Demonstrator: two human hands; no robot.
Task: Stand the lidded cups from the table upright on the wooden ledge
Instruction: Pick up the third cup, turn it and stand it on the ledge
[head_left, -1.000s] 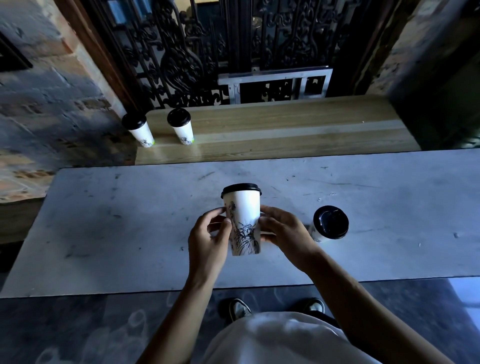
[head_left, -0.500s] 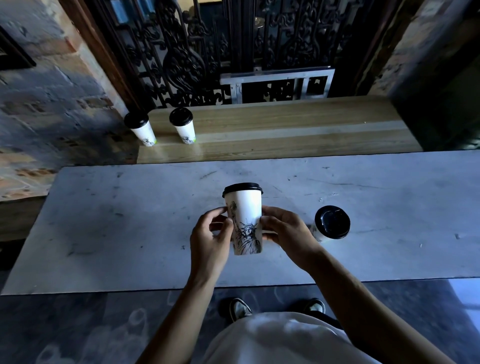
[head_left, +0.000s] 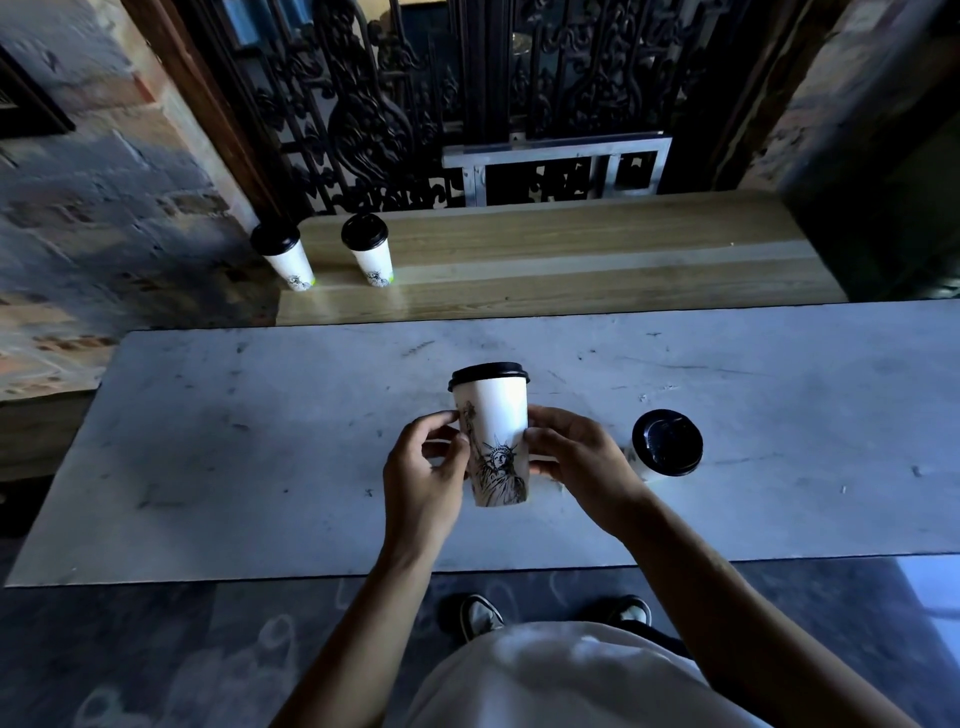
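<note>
A white paper cup with a black lid and a statue drawing is held upright above the grey table. My left hand grips its left side and my right hand grips its right side. A second lidded cup stands on the table just right of my right hand. Two more lidded cups stand upright at the left end of the wooden ledge beyond the table.
A black ornate iron grille and a metal frame rise behind the ledge. Brick wall lies to the left, a dark wall to the right. My shoes show under the table's near edge.
Both hands and the held cup have stayed nearly still; the cup has turned slightly so the statue drawing faces me more.
</note>
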